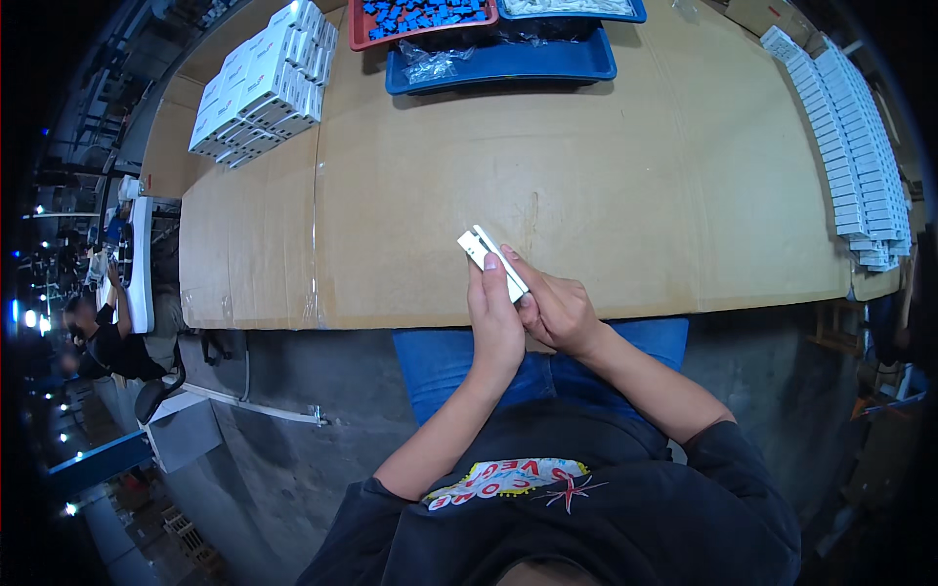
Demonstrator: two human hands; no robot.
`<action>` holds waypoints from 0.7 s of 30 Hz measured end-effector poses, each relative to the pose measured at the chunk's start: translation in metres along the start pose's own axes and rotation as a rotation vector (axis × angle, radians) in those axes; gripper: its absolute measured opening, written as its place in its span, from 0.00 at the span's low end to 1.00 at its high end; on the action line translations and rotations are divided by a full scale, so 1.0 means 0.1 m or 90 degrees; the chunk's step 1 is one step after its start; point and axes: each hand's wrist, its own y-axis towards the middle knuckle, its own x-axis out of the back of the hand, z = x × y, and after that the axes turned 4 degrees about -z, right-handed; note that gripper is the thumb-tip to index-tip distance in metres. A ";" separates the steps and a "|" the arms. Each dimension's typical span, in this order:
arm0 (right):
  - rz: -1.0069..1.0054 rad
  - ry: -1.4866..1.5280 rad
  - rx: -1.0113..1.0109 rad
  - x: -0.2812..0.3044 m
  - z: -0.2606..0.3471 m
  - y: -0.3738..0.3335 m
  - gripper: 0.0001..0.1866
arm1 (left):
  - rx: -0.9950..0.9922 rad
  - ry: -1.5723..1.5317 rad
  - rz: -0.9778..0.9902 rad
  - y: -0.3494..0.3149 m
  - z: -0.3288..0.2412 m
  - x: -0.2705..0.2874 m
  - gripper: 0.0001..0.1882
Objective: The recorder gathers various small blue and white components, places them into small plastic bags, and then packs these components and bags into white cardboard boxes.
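Between my hands, just above the table's near edge, is a small flat white box (501,274). A narrow dark gap runs along its far right side, beside a thin white strip; I cannot tell if that strip is a flap or a separate piece. My left hand (496,320) grips the box from the left, its thumb lying on the white face. On the other side my right hand (563,308) is closed round the right edge, fingers against the box. The undersides of both hands are hidden.
Stacked white boxes (264,83) stand at the far left, and long rows of white boxes (831,146) at the right. A red tray of blue parts (366,37) and a blue tray (508,73) with clear plastic lie at the back of the cardboard-covered table (410,195). Another person (122,327) sits far left.
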 end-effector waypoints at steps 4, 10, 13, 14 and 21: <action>-0.012 -0.002 0.012 -0.01 0.00 -0.01 0.24 | -0.041 -0.010 0.010 0.03 0.10 0.03 0.25; -0.013 -0.001 0.014 -0.02 0.03 -0.01 0.24 | -0.034 -0.008 0.004 0.02 0.07 0.05 0.24; -0.005 0.008 -0.001 -0.01 0.04 0.00 0.25 | -0.040 -0.004 0.005 0.05 0.13 0.08 0.26; -0.006 0.008 0.000 0.00 0.03 0.03 0.25 | -0.042 -0.004 0.005 0.09 0.14 0.13 0.26; 0.153 0.211 -0.155 0.39 0.07 0.36 0.28 | -0.114 -0.017 0.134 0.27 -0.12 0.27 0.44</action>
